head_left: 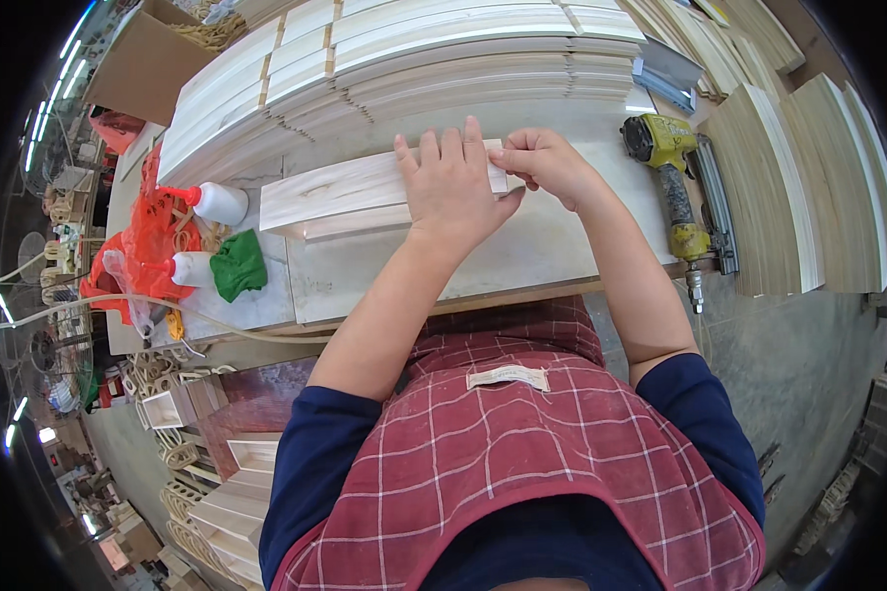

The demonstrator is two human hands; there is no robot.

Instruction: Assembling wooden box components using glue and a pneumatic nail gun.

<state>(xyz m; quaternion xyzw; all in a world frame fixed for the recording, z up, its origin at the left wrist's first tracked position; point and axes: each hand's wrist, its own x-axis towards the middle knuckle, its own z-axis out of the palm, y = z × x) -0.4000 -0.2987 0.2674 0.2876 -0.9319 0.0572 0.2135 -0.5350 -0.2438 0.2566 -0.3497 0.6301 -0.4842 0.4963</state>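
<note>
A long, narrow box of pale wood (340, 187) lies across the white worktop in front of me. My left hand (453, 187) rests flat on its upper board near the right end, fingers stretched out and thumb spread to the right. At that same end my right hand (547, 165) is closed, its thumb and forefinger tips pinched together against the corner of the box. What sits between those fingertips, if anything, is too small to make out. The box's lower side is shaded and partly covered by my left hand.
Stacked pale boards (414, 64) fill the back of the worktop (562, 251). On the right lie a yellow-green nail gun (672, 177) and upright board stacks (759, 187). White glue bottles (222, 203), a green cloth (238, 266), red plastic bags (118, 266) and a pale hose (197, 313) are leftward.
</note>
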